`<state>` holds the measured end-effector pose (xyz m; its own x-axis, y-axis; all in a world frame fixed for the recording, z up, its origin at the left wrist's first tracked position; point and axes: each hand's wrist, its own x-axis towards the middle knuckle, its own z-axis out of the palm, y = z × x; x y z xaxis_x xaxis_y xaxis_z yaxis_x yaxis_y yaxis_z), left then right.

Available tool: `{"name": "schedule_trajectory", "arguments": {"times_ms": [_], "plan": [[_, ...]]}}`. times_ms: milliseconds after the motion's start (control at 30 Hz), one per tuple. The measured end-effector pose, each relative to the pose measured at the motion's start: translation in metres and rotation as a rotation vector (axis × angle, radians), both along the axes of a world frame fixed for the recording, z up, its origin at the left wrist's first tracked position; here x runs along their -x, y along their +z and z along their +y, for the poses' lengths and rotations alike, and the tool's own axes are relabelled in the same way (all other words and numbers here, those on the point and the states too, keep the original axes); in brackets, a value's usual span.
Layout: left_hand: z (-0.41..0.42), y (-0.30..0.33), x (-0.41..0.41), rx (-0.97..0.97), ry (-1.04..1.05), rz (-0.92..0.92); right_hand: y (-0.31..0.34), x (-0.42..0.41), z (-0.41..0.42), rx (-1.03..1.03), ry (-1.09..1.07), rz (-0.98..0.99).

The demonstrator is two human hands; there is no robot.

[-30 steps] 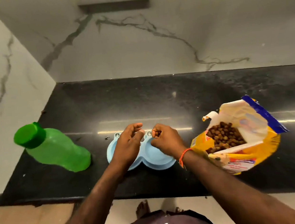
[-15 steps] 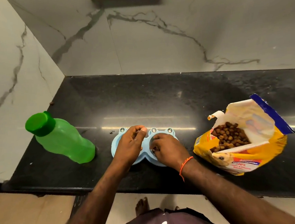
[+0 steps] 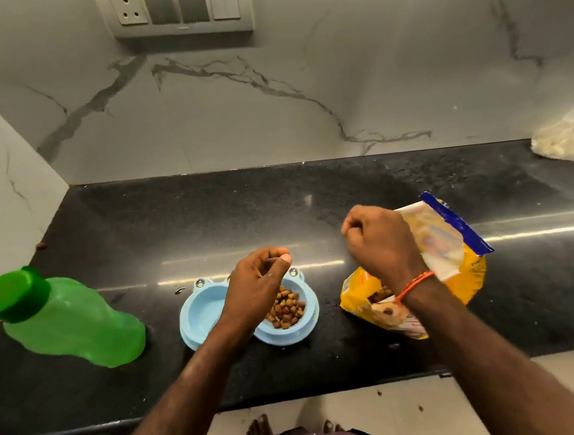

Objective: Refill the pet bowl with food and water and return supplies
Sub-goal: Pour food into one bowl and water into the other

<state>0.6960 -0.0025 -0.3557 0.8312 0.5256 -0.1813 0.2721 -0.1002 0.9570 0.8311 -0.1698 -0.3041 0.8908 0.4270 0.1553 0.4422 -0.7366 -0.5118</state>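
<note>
A light-blue double pet bowl (image 3: pixel 202 313) sits on the black counter near its front edge. Brown kibble (image 3: pixel 287 308) lies in its right compartment, and the left compartment holds nothing. My left hand (image 3: pixel 256 285) hovers over the middle of the bowl with fingers loosely curled and nothing in them. My right hand (image 3: pixel 380 244) is a closed fist raised over the open yellow and blue food bag (image 3: pixel 461 272), which lies right of the bowl; I see nothing in the fist. A green capped water bottle (image 3: pixel 70 323) stands left of the bowl.
The black counter (image 3: pixel 311 194) ends against marble walls at the back and left. A clear plastic bag with pale contents (image 3: pixel 568 140) sits at the far right back. A switch panel (image 3: pixel 176 9) is on the wall. Stray kibble (image 3: pixel 42 245) lies near the left wall.
My right hand has left the bowl's right compartment and risen to the right, over the food bag. Kibble now shows in that compartment. My left hand stays over the bowl.
</note>
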Motion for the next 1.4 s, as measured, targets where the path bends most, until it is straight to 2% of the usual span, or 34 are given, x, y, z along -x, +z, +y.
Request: {"name": "schedule_trajectory", "arguments": {"times_ms": [133, 267, 500, 800, 1033, 1300, 1400], "plan": [[-0.022, 0.005, -0.026, -0.093, -0.142, -0.028, -0.001, -0.024, -0.05, 0.417, -0.051, 0.209], [-0.049, 0.006, -0.051, -0.114, -0.273, -0.003, -0.02, -0.014, -0.075, 0.452, -0.002, 0.383], [-0.083, 0.006, -0.075, -0.096, -0.468, -0.05, -0.035, -0.013, -0.07, 0.69, 0.007, 0.361], [-0.082, 0.005, -0.084, -0.11, -0.486, -0.032, -0.038, -0.013, -0.058, 0.656, -0.071, 0.512], [-0.083, -0.008, -0.08, -0.192, -0.573, 0.019, -0.036, 0.005, -0.052, 0.364, -0.064, 0.472], [-0.087, -0.008, -0.078, -0.249, -0.615, -0.007, -0.025, 0.002, -0.061, 0.229, -0.127, 0.56], [-0.087, -0.006, -0.079, -0.251, -0.624, 0.0, -0.025, -0.003, -0.061, 0.243, -0.151, 0.599]]}}
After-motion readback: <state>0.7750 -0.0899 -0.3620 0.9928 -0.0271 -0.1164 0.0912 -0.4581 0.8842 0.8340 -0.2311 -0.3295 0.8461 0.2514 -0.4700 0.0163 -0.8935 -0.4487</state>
